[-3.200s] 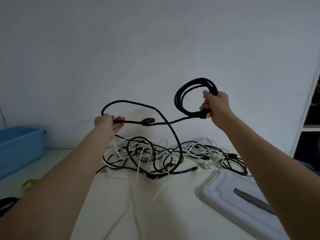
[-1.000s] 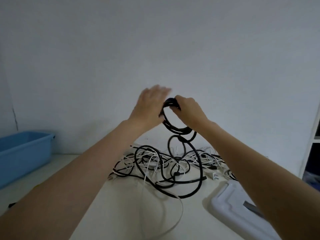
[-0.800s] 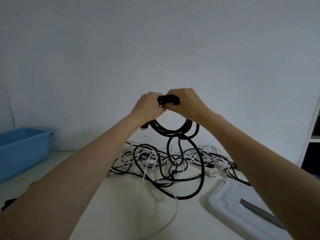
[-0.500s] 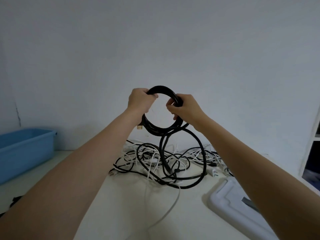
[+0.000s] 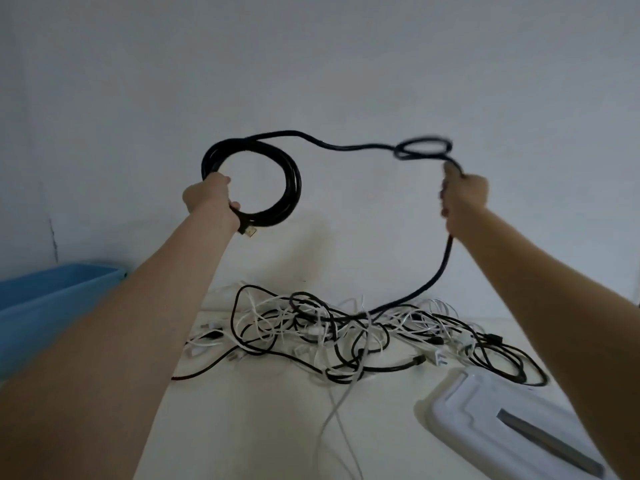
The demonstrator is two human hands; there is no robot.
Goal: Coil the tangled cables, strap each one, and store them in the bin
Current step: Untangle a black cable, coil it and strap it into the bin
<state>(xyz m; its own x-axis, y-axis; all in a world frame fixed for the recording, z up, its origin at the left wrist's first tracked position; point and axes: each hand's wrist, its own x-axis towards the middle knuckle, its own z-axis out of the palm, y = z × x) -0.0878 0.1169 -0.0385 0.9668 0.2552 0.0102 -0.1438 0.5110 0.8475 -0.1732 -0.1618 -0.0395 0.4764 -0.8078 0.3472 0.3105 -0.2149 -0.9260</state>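
My left hand (image 5: 211,197) grips a round coil of thick black cable (image 5: 291,181), held up in front of the wall, with a gold plug end hanging below the fist. From the coil the same cable runs right through a small kinked loop to my right hand (image 5: 464,195), which is closed around it. Below my right hand the cable drops into the tangle of black and white cables (image 5: 346,330) on the table. The blue bin (image 5: 45,299) stands at the left edge.
A white lid or tray (image 5: 498,431) with a grey strip on it lies at the front right of the pale table (image 5: 259,427). One white lead trails from the tangle toward the front edge. A plain wall stands right behind the pile.
My hands were together on the coil half a second ago. Now the left one holds the coil and the right has swung out to the right, drawing out a length of cable.
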